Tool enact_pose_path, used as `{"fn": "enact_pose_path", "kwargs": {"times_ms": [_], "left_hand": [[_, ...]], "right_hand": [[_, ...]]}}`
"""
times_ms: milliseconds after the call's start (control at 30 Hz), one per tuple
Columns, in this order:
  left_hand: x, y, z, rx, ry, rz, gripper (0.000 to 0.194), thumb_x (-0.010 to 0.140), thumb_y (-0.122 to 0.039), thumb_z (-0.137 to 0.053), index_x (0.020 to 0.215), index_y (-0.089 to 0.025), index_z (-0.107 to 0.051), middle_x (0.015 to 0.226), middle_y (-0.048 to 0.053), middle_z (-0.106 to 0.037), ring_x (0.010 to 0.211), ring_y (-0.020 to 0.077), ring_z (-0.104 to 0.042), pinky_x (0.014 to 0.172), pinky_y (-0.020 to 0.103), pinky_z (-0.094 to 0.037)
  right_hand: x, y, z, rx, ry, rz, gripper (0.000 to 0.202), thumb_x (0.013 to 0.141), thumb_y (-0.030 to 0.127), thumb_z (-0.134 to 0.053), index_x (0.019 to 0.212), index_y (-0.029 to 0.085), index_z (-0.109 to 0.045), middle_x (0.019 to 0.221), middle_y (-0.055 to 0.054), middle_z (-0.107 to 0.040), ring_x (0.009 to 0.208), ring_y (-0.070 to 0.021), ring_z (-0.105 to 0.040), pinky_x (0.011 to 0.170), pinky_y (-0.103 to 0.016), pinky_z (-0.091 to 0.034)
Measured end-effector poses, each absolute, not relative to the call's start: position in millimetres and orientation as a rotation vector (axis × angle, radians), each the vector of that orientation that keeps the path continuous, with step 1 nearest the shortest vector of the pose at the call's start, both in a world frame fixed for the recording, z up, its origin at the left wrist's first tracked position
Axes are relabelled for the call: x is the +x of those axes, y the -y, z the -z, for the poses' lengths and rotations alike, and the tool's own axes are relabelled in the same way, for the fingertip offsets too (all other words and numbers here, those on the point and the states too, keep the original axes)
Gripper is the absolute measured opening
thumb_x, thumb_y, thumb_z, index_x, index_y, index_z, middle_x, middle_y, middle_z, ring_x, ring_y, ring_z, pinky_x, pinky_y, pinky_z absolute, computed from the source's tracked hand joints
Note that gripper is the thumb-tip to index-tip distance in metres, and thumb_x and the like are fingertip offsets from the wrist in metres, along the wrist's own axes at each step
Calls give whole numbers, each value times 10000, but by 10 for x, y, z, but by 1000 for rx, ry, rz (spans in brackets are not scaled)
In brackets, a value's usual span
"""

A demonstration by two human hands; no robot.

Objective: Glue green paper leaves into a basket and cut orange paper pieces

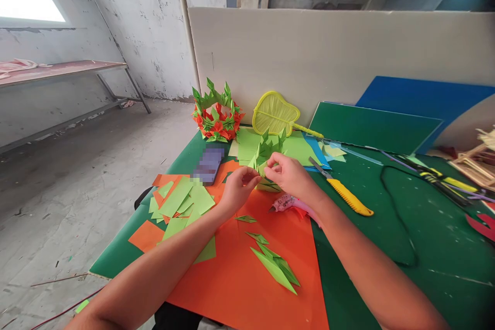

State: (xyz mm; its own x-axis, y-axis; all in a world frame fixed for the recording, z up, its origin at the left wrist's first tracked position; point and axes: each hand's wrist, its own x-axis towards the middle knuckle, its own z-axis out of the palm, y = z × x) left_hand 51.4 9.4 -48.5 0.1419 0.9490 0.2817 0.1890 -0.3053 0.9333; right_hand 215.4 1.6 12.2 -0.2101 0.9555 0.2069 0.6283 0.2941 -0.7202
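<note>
Here we are at the green table [348,252], and 2 hands are meeting over a green paper crown [264,150] standing near the table's middle, its pointed leaves sticking up. In goes the left hand [240,188] at the crown's left side, thumb and forefinger drawn close together; the right hand [288,175] is at its near right side, fingers curled toward the thumb. Whether either is gripping paper, I cannot tell: the fingertips cover the spot.

Underneath spreads a big orange sheet [232,286], with folded green leaves [273,269] lying on it between the forearms. Tucked against the right forearm, there's a pink glue gun [286,202], and out beyond that arm a yellow cutter [350,197], its blade angled away from us. Over on the left, a loose heap of green paper pieces [178,199], some overlapping the orange sheet, with a phone [209,165] lying just behind.

At the far left corner stands an orange-and-green crown [218,128], upright and full of folded points! Right of it, a yellow fan [274,113] leans against the pale partition [309,46], and further along, 2 boards, a green board [375,126] in front of a blue board [433,95].
</note>
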Motion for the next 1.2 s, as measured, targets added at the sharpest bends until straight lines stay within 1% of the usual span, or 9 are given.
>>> {"fn": "enact_pose_path", "kwargs": {"times_ms": [100,167,467,800,1033,1200], "left_hand": [[517,-89,488,1653,-1125,-1221,126,771,-300,-645,765,-181,-605,740,17,-655,676,131,-599,595,225,-437],[518,-86,490,1655,-1134,-1211,125,774,-300,-643,771,-182,-602,747,17,-656,680,131,-600,597,225,-437],[520,-67,449,1630,-1160,-1209,114,758,-285,-652,750,-184,-599,739,14,-659,689,136,-621,577,219,-437],[514,-84,488,1655,-1147,-1216,139,767,-309,-656,740,-186,-600,730,11,-653,692,137,-618,585,220,-445],[507,-80,505,1644,-1139,-1196,125,771,-301,-652,771,-182,-612,753,22,-667,697,141,-624,590,225,-456],[509,-81,512,1654,-1145,-1187,113,774,-294,-643,769,-187,-608,767,20,-668,715,143,-627,614,231,-460]], "right_hand": [[2153,-18,-126,-1421,1954,-566,144,783,347,-513,722,229,-457,685,34,-584,599,-135,-551,528,-235,-352],[2152,-22,-122,-1440,1965,-526,144,792,347,-500,723,231,-450,695,34,-581,595,-136,-547,534,-244,-353],[2156,-40,-89,-1423,1925,-664,145,805,350,-494,746,236,-427,689,52,-561,555,-132,-577,511,-244,-356],[2150,-6,-130,-1408,1935,-681,135,802,347,-504,746,237,-448,683,30,-596,567,-147,-577,508,-247,-363],[2158,-52,-83,-1410,1871,-711,128,774,337,-527,729,245,-451,620,36,-567,552,-157,-571,496,-251,-373],[2156,-44,-93,-1431,1886,-715,129,779,336,-518,728,242,-446,656,32,-582,551,-151,-573,496,-248,-375]]}}
